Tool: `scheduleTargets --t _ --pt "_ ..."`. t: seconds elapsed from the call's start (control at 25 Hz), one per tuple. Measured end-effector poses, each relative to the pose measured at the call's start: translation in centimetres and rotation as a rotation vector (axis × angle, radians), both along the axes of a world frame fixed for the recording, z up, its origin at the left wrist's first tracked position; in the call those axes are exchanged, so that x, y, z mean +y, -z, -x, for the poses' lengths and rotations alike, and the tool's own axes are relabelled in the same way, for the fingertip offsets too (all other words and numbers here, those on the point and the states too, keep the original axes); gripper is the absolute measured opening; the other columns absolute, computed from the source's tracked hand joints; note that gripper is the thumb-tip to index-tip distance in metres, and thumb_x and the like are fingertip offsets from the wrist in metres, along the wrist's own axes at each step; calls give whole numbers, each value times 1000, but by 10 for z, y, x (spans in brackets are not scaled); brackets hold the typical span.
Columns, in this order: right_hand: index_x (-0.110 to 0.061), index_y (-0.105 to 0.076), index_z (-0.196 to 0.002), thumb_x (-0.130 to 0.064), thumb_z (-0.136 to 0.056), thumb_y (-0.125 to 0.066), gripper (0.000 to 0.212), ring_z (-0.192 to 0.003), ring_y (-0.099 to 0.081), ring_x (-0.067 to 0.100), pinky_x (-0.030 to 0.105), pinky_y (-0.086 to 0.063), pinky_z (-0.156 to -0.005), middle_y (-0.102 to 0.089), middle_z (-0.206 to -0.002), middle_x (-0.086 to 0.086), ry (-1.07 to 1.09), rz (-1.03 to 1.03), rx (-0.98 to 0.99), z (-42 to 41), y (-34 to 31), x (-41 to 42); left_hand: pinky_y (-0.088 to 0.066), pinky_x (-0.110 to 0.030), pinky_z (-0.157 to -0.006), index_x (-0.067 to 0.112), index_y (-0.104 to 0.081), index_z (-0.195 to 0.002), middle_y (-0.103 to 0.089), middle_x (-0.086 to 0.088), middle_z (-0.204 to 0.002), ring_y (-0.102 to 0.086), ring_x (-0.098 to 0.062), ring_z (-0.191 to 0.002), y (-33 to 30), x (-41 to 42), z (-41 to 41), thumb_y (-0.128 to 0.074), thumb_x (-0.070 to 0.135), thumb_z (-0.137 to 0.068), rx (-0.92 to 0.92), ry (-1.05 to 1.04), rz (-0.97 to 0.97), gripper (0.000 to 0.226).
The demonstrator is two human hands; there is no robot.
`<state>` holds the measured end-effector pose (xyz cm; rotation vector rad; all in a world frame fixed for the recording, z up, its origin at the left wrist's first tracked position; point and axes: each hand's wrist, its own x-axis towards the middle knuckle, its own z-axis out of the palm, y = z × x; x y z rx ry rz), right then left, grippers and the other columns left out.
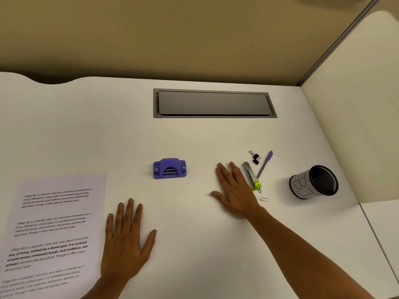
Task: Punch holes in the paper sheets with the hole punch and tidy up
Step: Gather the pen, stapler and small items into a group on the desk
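i'm resting both hands flat and empty, left hand (126,238) beside the paper sheets (54,229), right hand (234,188) hovering near the stapler (251,176), hole punch (169,168) sitting untouched between them, likely staging before grabbing.

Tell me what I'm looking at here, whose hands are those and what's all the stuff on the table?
There is no machine here, just a person. A camera sits on the person's head and looks down, so you see their own two hands as they would.

The left hand and the right hand both lie flat with straight fingers on the white table. Neither holds anything.

Beside the left hand lie printed paper sheets. Further back sits a purple hole punch, the tool for making holes in paper.

By the right hand are a stapler with a green end, a purple pen, black binder clips and a paper clip. Furthest right stands a black mesh cup with a paper label.

The grey lid at the back is part of the table.
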<state>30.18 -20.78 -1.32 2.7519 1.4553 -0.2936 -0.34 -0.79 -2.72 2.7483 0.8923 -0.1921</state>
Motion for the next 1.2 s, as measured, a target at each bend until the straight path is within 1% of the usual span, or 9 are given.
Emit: scheduleTargets --t 0.16,0.28,0.44,0.52,0.6,0.68,0.8,0.96,1.2 --pt "-13 -20 -160 -73 -94 -11 90 -156 -5 33 51 -14 -125 -15 -169 3 149 64 -41 -29 -3 0 -20 -57 -123 11 -27 -155 -18 -12 -167 -16 -34 -154 -4 0 -1 -16 67 -92 -3 8 19 85" --pt "-8 -19 -159 -72 -94 -20 91 -156 -4 32 48 -10 -127 -15 -168 9 284 -11 -10 -26 -5 -2 -20 -57 -122 11 -31 -154 -21 -13 -166 -19 -35 -153 -6 0 -2 -12 69 -91 -11 5 29 88" --pt "-1 -20 -157 -57 -96 -41 85 -155 -6 35 50 -14 -126 -14 -166 19 626 -295 -106 27 3 -32 -21 -57 -121 9 -37 -152 -25 -14 -164 -24 -36 -151 -10 0 -4 -11 69 -91 -3 4 40 89" --pt "4 -17 -156 -58 -95 -40 90 -155 -3 38 54 -13 -125 -10 -166 23 794 -332 -148 49 7 -45 -22 -58 -120 8 -39 -150 -27 -15 -163 -26 -37 -150 -13 0 -5 -11 69 -91 -5 1 43 89" --pt "6 -12 -156 -64 -94 -34 96 -154 -5 41 56 -14 -124 -9 -165 27 1074 -373 -64 51 6 -46 -22 -58 -120 8 -39 -150 -28 -15 -163 -27 -38 -150 -13 -1 -6 -11 69 -91 -2 5 40 89" --pt "7 -6 -156 -67 -95 -32 99 -154 -8 39 53 -14 -125 -8 -165 27 1226 -398 42 40 -1 -37 -22 -58 -120 8 -38 -150 -27 -16 -163 -26 -38 -150 -14 0 -5 -11 69 -91 -4 -1 42 90" --pt "7 -6 -156 -59 -97 -43 96 -153 -15 36 50 -15 -126 -14 -164 25 1183 -455 46 18 -5 -16 -22 -58 -120 8 -38 -151 -26 -15 -163 -26 -38 -151 -12 -1 -5 -11 69 -91 -3 0 37 90" --pt "11 -22 -151 -57 -97 -48 91 -139 -36 42 52 -28 -118 -34 -152 27 1192 -513 -68 -4 -5 12 -20 -57 -121 9 -35 -152 -23 -13 -165 -22 -36 -152 -9 1 -4 -13 69 -91 -12 -1 36 89" --pt "6 -17 -154 -54 -96 -48 89 -146 -28 38 49 -22 -123 -29 -157 23 1165 -528 -9 -24 7 41 -17 -56 -123 12 -29 -155 -19 -12 -166 -17 -34 -154 3 0 -1 -15 69 -90 -44 -6 17 87"
